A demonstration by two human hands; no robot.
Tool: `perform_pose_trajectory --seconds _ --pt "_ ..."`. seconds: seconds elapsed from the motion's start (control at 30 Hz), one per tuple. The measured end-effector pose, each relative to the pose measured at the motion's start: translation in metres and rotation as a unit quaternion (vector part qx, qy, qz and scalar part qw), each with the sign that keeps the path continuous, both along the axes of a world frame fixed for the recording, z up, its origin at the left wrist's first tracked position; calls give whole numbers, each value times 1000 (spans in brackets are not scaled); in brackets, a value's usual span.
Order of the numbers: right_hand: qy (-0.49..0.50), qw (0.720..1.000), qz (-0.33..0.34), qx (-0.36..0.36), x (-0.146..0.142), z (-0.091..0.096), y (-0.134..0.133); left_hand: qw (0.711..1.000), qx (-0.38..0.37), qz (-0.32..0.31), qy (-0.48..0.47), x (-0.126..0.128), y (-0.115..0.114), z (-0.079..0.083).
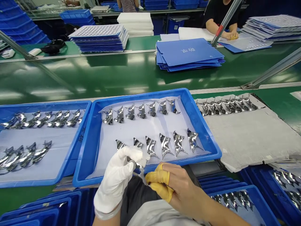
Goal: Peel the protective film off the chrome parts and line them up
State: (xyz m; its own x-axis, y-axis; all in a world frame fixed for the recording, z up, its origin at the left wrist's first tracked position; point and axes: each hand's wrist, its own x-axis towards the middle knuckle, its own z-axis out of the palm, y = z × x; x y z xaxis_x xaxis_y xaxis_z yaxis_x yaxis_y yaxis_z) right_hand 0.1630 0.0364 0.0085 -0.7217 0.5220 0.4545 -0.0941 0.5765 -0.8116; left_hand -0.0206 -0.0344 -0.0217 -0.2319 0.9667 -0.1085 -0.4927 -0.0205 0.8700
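My left hand [117,179], in a white glove, is closed on a shiny chrome-plated piece [141,173] with pointed corners. At the lower tip of that same piece, my right hand [172,182] pinches with yellow-covered thumb and fingers. Both hands are over the near edge of a blue tray [185,161]. Two rows of similar chrome pieces [165,145] lie on the tray's white liner sheet [131,130]. My left glove partly hides the near-row pieces on the left.
To the left is another blue tray [63,172] with chrome pieces. A grey padded sheet [237,135] at right bears a row of them. Blue trays [254,191] are stacked low on both sides. Blue sheets [190,53] lie across the green bench [113,75]; a co-worker's hand [230,35] is beyond.
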Motion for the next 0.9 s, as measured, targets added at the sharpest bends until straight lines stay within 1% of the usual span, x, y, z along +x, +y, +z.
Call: perform_pose_trajectory --seconds 0.07,0.17,0.27,0.33,0.43,0.57,0.67,0.73,0.77,0.83,0.9 --pt "-8 1000 -3 14 1 -2 0 1000 13 5 -22 3 2 1" --pt "-15 999 -16 28 1 -6 -1 999 0 9 -48 10 6 6" --pt "-8 999 -23 25 2 -7 -2 998 -13 4 -62 13 10 8" --pt "3 1000 -24 10 2 -7 -1 998 -14 3 -66 14 11 8" --pt "26 998 -9 -58 2 -8 0 997 -28 23 -71 14 9 7" --pt "46 981 1 -190 1 -15 2 995 -65 61 -46 14 3 6" --pt "52 956 7 -288 -2 -25 4 994 -81 78 7 15 2 9" --pt "53 929 22 -366 -5 -32 6 991 -89 93 39 16 3 11" --pt "54 910 31 -410 -6 -35 6 989 -95 102 52 17 4 13" --pt "60 863 51 -499 -9 -40 7 984 -110 120 75 18 7 14" --pt "66 820 73 -563 -12 -44 6 977 -135 131 99 19 10 14"
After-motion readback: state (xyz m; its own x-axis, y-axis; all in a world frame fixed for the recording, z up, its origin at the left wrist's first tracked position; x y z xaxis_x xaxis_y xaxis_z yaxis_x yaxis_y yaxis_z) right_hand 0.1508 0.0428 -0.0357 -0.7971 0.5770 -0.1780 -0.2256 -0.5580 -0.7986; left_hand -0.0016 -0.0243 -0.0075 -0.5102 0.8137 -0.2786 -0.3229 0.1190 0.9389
